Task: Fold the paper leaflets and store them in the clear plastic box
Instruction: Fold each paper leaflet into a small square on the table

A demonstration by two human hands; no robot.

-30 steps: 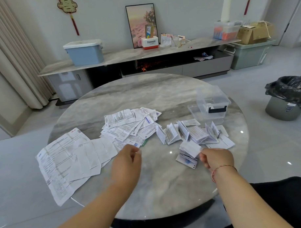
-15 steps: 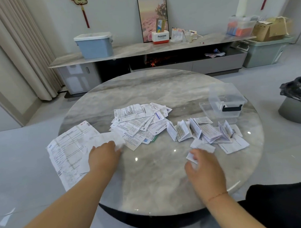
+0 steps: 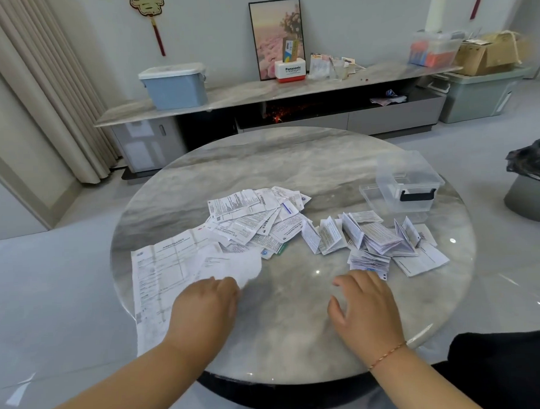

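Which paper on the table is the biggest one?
The big unfolded sheet at the left edge of the table, hanging over the rim beside the left hand. The other leaflets are much smaller or folded up.

- A home living room is indicated: a long, low marble-topped media cabinet (image 3: 289, 90) is set against the pale wall, with a glowing electric fireplace insert (image 3: 290, 112) seen in its dark recess.
- A framed pink floral picture (image 3: 275, 36) is leaned on that cabinet, and red Chinese knot ornaments (image 3: 148, 12) are hung on the wall.
- Beige floor-length curtains (image 3: 38, 90) are drawn at the left.
- A round grey marble dining table (image 3: 291, 160) is placed on glossy floor tiles.
- Household clutter is noted: a blue lidded plastic storage bin (image 3: 174, 85), a brown cardboard box (image 3: 487, 54), a black-bagged rubbish bin (image 3: 531, 183).
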